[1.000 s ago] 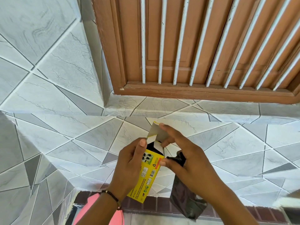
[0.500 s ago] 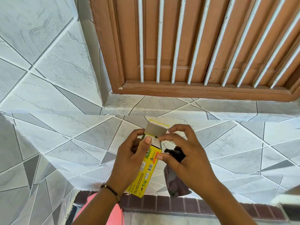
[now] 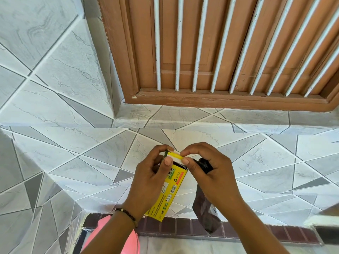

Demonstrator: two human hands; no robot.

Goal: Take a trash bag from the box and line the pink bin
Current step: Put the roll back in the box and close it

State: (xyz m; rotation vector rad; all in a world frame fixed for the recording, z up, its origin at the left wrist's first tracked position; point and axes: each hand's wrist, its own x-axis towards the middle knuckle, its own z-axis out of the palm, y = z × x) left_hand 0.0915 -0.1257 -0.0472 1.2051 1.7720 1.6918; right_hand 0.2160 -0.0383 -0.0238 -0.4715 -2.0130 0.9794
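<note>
- From the head camera we face a wall [image 3: 55, 99] of grey and white tiles cut by slanted lines, with a brown wooden window frame [image 3: 220, 101] above it and white bars [image 3: 177, 43] running down across the frame.
- Low in the view a band of dark brown tiles [image 3: 165, 226] runs along the foot of the wall.
- At the bottom edge we catch a slice of the pink bin [image 3: 132, 242]; the left forearm crosses it, so we see only part of it.
- A blurred pale shape at the bottom right corner we cannot make out.
- Our left hand [image 3: 148, 182] grips the yellow box [image 3: 172, 187] around its upper half, thumb on the front face, fingers curled behind.
- A beaded bracelet [image 3: 128, 215] sits on that wrist.
- The box is held in the air in front of the wall, long axis slanting, top end up and away from us, bottom corner down toward the left.
- Our right hand [image 3: 214, 173] pinches the box's top flap [image 3: 176, 155] between thumb and forefinger, and its other fingers are curled round the dark trash bag [image 3: 205, 213].
- The bag bunches out above the fist and hangs limp below it, just right of the box.
- On the box we see a barcode, a recycling mark, a red strip and lines of print, all too small to read.
</note>
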